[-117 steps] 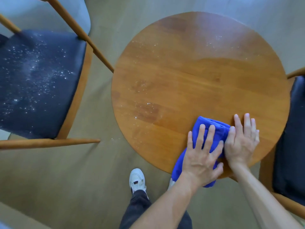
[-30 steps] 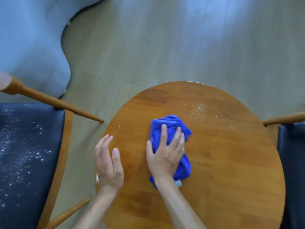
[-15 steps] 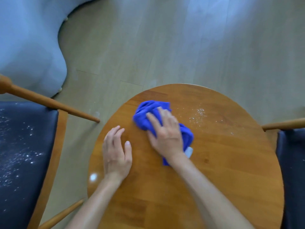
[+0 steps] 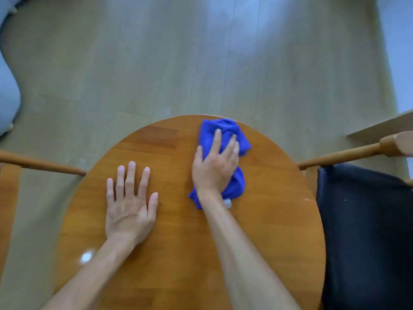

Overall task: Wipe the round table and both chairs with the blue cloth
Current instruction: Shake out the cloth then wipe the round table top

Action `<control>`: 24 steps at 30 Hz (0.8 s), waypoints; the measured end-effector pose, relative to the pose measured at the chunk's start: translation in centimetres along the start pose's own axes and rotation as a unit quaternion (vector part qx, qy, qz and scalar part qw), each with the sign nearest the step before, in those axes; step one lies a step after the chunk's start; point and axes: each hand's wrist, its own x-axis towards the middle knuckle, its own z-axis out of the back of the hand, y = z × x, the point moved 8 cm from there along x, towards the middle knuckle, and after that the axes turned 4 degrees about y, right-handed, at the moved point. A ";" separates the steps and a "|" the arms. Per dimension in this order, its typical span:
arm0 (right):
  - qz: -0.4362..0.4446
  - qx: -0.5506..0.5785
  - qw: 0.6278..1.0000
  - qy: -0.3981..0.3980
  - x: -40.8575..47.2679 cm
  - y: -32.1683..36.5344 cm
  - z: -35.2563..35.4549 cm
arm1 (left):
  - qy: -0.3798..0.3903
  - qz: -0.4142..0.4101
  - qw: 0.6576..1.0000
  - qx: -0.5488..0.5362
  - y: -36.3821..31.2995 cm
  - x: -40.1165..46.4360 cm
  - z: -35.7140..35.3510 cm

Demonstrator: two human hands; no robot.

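One blue cloth (image 4: 224, 151) at round table (image 4: 279, 220) far edge

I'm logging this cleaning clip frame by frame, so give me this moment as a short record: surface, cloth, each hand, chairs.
surface: round wooden table, no crumbs visible on it
cloth: blue cloth, bunched, near the table's far edge
right hand: pressed flat on the cloth, fingers straight
left hand: flat on bare tabletop, fingers spread, apart from the cloth
right chair: dark seat, a few pale specks, beside the table
left chair: only the wooden arm and frame in view
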 end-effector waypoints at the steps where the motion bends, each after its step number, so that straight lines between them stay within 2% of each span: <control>1: 0.089 0.006 0.995 0.040 -0.9 3.8 -1.5 | -0.005 0.003 1.000 -0.001 0.1 0.0 0.0; 2: 0.180 0.013 0.980 0.083 -1.8 6.5 -2.7 | -0.009 0.004 1.000 -0.003 0.1 0.0 0.0; 4: 0.340 0.026 0.930 0.139 -2.9 7.8 -3.2 | -0.015 0.005 1.000 -0.006 0.0 0.1 0.2; 6: 0.412 0.040 0.898 0.152 -2.2 4.3 -1.4 | -0.017 0.007 1.000 -0.011 0.0 0.1 0.3; 8: 0.353 0.023 0.926 0.134 0.0 -2.7 1.3 | -0.012 0.010 1.000 -0.017 0.1 0.0 0.3; 9: 0.281 0.007 0.954 0.103 1.1 -7.2 3.1 | -0.010 0.013 1.000 -0.019 0.1 0.0 0.3; 11: 0.081 -0.022 0.996 0.031 1.3 -16.7 7.3 | -0.008 0.016 1.000 -0.018 0.1 0.0 0.3; 12: -0.030 -0.031 0.999 -0.001 0.2 -20.8 9.2 | -0.008 0.016 1.000 -0.015 0.0 0.0 0.3; 14: -0.221 -0.025 0.974 -0.044 -3.3 -25.9 11.0 | -0.016 0.018 1.000 -0.013 0.0 0.0 0.4; 16: -0.324 -0.016 0.942 -0.081 -5.7 -26.7 11.0 | -0.024 0.016 1.000 -0.011 -0.1 -0.1 0.4; 18: -0.329 -0.019 0.938 -0.106 -5.0 -23.7 9.9 | -0.031 0.013 0.999 -0.008 -0.1 0.0 0.4; 20: -0.274 -0.017 0.956 -0.103 -2.2 -18.3 7.8 | -0.034 0.009 0.999 -0.002 -0.1 0.0 0.4; 22: -0.188 -0.003 0.980 -0.063 0.8 -11.2 4.4 | -0.034 0.007 0.999 0.001 -0.1 0.0 0.3; 24: -0.054 0.009 0.998 0.011 2.2 -2.9 0.6 | -0.036 0.007 0.999 0.003 0.0 0.0 0.3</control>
